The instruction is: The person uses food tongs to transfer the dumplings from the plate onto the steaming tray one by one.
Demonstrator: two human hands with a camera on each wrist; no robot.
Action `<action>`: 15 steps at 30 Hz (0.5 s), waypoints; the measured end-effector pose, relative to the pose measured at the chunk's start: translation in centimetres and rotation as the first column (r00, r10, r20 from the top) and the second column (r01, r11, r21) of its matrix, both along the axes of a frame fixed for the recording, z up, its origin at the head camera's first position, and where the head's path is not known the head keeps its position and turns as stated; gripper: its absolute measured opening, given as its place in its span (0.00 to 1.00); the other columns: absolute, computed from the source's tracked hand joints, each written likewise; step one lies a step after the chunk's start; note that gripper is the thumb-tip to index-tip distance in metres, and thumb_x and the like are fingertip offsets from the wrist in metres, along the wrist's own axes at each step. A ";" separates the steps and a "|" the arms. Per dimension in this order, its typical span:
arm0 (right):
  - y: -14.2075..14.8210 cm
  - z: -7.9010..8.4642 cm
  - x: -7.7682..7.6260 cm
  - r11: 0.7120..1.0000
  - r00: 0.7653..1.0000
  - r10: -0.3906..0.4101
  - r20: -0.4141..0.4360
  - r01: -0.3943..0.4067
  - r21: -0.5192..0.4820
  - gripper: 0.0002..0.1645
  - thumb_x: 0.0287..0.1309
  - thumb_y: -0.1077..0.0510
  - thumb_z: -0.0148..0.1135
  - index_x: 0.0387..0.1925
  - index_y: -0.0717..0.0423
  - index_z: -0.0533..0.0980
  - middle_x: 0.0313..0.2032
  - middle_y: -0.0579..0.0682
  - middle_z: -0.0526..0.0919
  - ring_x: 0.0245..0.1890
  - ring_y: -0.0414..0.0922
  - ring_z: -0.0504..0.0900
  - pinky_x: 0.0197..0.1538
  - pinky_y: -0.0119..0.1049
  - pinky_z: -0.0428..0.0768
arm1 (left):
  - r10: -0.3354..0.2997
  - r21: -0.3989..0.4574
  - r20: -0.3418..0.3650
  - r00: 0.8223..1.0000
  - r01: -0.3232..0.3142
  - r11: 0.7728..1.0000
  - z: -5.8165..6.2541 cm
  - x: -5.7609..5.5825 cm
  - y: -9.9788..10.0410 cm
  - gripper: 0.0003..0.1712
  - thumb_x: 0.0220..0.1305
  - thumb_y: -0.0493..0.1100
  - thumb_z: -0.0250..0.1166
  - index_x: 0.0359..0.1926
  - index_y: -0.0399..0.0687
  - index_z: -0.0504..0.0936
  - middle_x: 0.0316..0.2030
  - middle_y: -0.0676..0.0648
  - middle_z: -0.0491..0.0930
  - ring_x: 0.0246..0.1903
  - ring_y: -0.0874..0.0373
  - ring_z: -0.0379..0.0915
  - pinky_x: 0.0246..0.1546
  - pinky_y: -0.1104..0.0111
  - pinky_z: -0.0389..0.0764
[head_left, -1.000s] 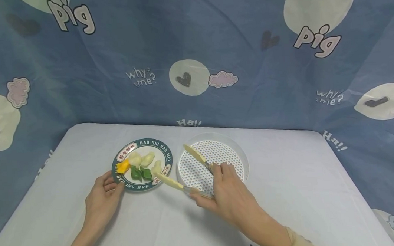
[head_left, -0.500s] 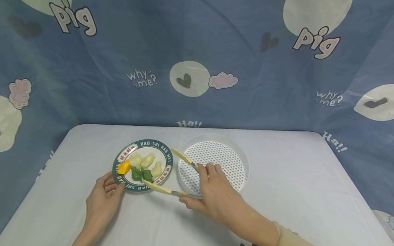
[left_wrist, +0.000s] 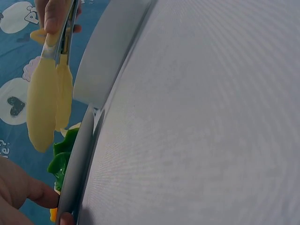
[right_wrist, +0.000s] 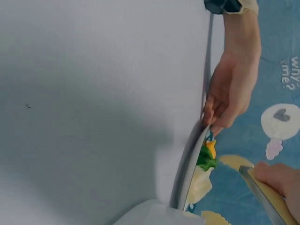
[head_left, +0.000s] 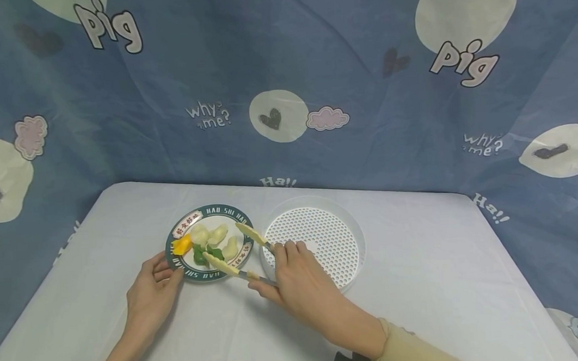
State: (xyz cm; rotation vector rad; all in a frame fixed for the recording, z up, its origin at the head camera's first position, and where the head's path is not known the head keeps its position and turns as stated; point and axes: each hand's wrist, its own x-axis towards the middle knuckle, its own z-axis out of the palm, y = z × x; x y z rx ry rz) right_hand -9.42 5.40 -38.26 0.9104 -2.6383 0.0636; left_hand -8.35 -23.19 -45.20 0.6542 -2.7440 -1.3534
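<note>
My left hand (head_left: 150, 297) pinches the near-left rim of a white plate (head_left: 203, 275) with a dark green lettered border; the left wrist view shows the thumb and a finger at its edge. On the plate lie several dumpling-shaped pieces: pale yellow ones (head_left: 217, 234), dark green ones (head_left: 199, 255) and an orange one (head_left: 182, 244). My right hand (head_left: 307, 294) grips metal tongs with pale yellow tips (head_left: 222, 264). Those tips are spread over the plate's right part, one near the green pieces. In the left wrist view the tongs (left_wrist: 42, 103) appear above the plate with nothing between their tips.
A round white perforated tray (head_left: 328, 238) with a raised rim stands just right of the plate, partly behind my right hand. A white cloth (head_left: 436, 282) covers the table. Behind it hangs a blue printed curtain (head_left: 366, 160).
My right hand has moved left with the tongs, from over the perforated tray to over the plate. The left hand stays at the plate's rim.
</note>
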 end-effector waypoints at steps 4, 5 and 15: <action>-0.5 -0.1 -0.2 0.999 0.999 -0.015 -0.031 0.017 0.051 0.37 0.73 0.29 0.58 0.45 0.61 0.80 0.31 0.47 0.78 0.33 0.43 0.73 0.39 0.33 0.76 | -0.002 -0.002 -0.002 1.000 0.002 1.000 0.0 0.1 0.0 0.41 0.80 0.47 0.59 0.83 0.32 0.56 0.68 0.30 0.74 0.64 0.37 0.78 0.64 0.46 0.84; -0.6 -0.1 -0.2 0.998 0.999 -0.021 -0.027 0.022 0.058 0.36 0.74 0.29 0.58 0.46 0.61 0.80 0.31 0.47 0.79 0.33 0.43 0.73 0.39 0.33 0.76 | -0.002 -0.003 -0.004 1.000 0.002 1.000 0.0 0.1 0.0 0.41 0.80 0.47 0.59 0.83 0.32 0.56 0.68 0.30 0.74 0.64 0.37 0.78 0.64 0.47 0.84; -0.7 0.2 -0.4 0.998 0.998 -0.061 0.031 0.060 0.032 0.36 0.78 0.33 0.56 0.52 0.64 0.80 0.34 0.50 0.81 0.33 0.43 0.74 0.33 0.33 0.76 | -0.004 -0.004 -0.005 1.000 0.004 1.000 0.1 0.1 -0.1 0.41 0.79 0.46 0.60 0.82 0.31 0.56 0.67 0.30 0.74 0.64 0.38 0.79 0.53 0.69 0.84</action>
